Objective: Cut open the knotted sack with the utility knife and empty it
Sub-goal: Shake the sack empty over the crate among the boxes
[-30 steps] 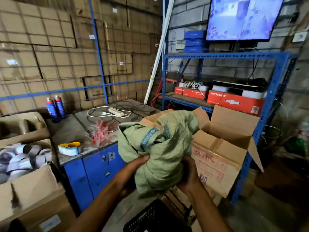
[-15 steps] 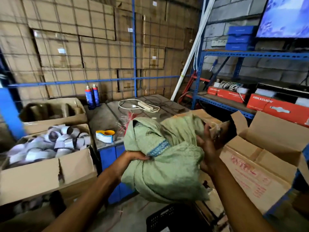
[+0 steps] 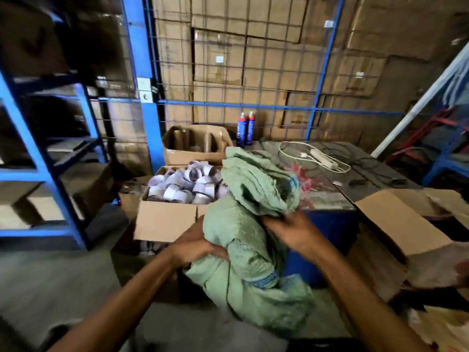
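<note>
A crumpled, limp green woven sack (image 3: pixel 250 224) with a blue stripe hangs in front of me, held in both hands. My left hand (image 3: pixel 196 246) grips its lower left side. On the right, my right hand (image 3: pixel 289 228) clutches a bunched fold near the middle. The sack's upper part stands up above my hands and its lower part droops toward the floor. No utility knife is visible.
An open cardboard box of white tape rolls (image 3: pixel 187 185) sits behind the sack, another open box (image 3: pixel 198 146) behind it. A dark-topped blue cabinet (image 3: pixel 327 174) carries a white power strip (image 3: pixel 324 158), red strings and two spray cans (image 3: pixel 245 129). An open carton (image 3: pixel 396 219) is at right, blue shelving (image 3: pixel 50 148) at left.
The view has swung left, away from the right shelf and screen. Both hands kept hold of the sack; the right hand dropped from its top to a fold at mid height.
</note>
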Tool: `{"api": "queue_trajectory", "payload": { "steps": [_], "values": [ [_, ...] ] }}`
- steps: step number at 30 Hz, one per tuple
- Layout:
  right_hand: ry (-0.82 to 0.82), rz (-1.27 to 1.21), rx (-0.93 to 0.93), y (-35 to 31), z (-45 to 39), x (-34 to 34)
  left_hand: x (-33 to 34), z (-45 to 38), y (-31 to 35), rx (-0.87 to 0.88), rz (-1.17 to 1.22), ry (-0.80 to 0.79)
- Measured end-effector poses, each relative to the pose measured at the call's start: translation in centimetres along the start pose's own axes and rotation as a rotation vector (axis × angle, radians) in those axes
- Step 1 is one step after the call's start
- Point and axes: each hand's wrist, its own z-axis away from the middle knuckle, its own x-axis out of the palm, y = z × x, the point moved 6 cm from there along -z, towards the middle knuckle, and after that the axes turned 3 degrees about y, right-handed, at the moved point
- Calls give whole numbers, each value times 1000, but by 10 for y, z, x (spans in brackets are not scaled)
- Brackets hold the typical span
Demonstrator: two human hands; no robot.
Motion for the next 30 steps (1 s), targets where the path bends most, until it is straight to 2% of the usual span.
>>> {"api": "queue_trajectory", "payload": {
  "steps": [2,4,6,8,9,10,13,15,20,22,25,26,28,30],
  "values": [
    [-60,-22,-74,-9,-25,13,-33,1,-5,19,-117,113],
    [-58,-166,-86,-8,-51,12,-61,3,-7,26,-278,224],
    [-227,-192,-159,-8,-78,34,-82,5,-16,10,-526,266],
    [-584,30,-260,-4,-88,92,-100,4,-28,-28,-650,323],
    [-690,196,-305,6,-86,119,-107,4,-31,-46,-668,370],
    [-724,311,-356,17,-86,145,-115,4,-35,-80,-693,436],
    [-564,385,-507,36,-82,203,-143,24,-54,-162,-561,691],
    [-459,334,-591,45,-75,230,-155,49,-67,-223,-486,774],
    [-611,192,-589,72,-56,294,-164,113,-109,-428,-465,559],
    [-661,109,-594,74,-47,319,-165,149,-128,-520,-366,597],
    [-712,13,-522,76,-39,358,-174,218,-158,-791,-530,947],
    [-722,-2,-498,78,-37,373,-174,239,-168,-898,-482,1077],
    [-748,18,-488,80,-28,405,-169,264,-198,-927,-141,1223],
    [-772,52,-479,90,-17,438,-172,274,-226,-821,82,1265]
  ]
}}
